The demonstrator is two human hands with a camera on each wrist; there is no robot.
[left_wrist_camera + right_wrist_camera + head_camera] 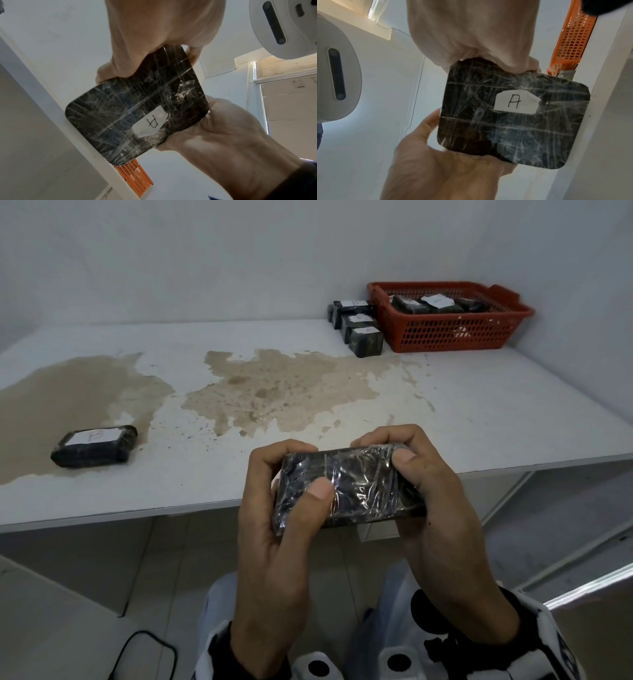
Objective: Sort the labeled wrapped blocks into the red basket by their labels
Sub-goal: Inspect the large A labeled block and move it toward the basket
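Held block [352,484]: dark, wrapped in clear film, held in the air between both hands at the near edge of the table [479,412], off its surface.
Left hand [274,529]: grip closed on the block's left end, thumb pressed on the upper face, fingers curled round the far side.
Right hand [431,494]: grip closed on the block's right end, thumb on top, fingers wrapped over the far edge.
Label [516,102]: white paper slip under the film on the block's lower face, marked "A"; it shows in both wrist views and is hidden from the head view.
B block [94,446]: lies flat at the near left of the table, well apart from the hands, white label up, marked "B".
Basket [448,332]: red, slatted, at the far right of the table by the wall; it holds several dark wrapped blocks [435,304], one with a white label up, letter too small to read.
Row of blocks [356,325]: dark wrapped blocks with white labels, lined up on the table just left of the basket, touching one another.
Stains [274,392]: broad brown patches across the middle and left of the white table; the B block sits on the left patch.
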